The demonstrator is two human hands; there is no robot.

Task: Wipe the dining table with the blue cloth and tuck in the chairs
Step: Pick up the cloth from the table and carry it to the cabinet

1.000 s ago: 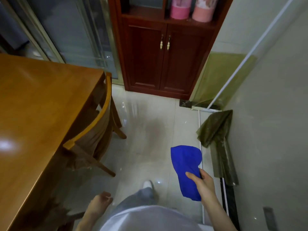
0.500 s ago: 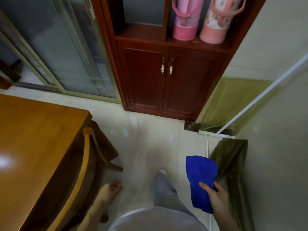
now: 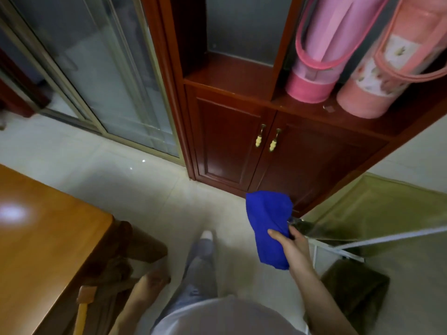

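Blue cloth [image 3: 268, 228] dangling at four o'clock, pinched in the right hand [image 3: 294, 247], clear of the counter [image 3: 43, 238] at eight o'clock. Left hand [image 3: 150, 286] low at seven o'clock, blurred beside the chair [image 3: 116, 269]; open or closed, cannot tell. Judged step: tucking the chair in. Best to grip the backrest squarely, push straight under the counter edge, keep the cloth off the floor [image 3: 145, 189]. Glossy orange wood with a glare patch at nine o'clock. Pale tiled floor at centre, red-brown cabinet [image 3: 229, 146] at one o'clock, pink rolled bags [image 3: 321, 56] at two o'clock, sliding glass door [image 3: 96, 68] at eleven o'clock.
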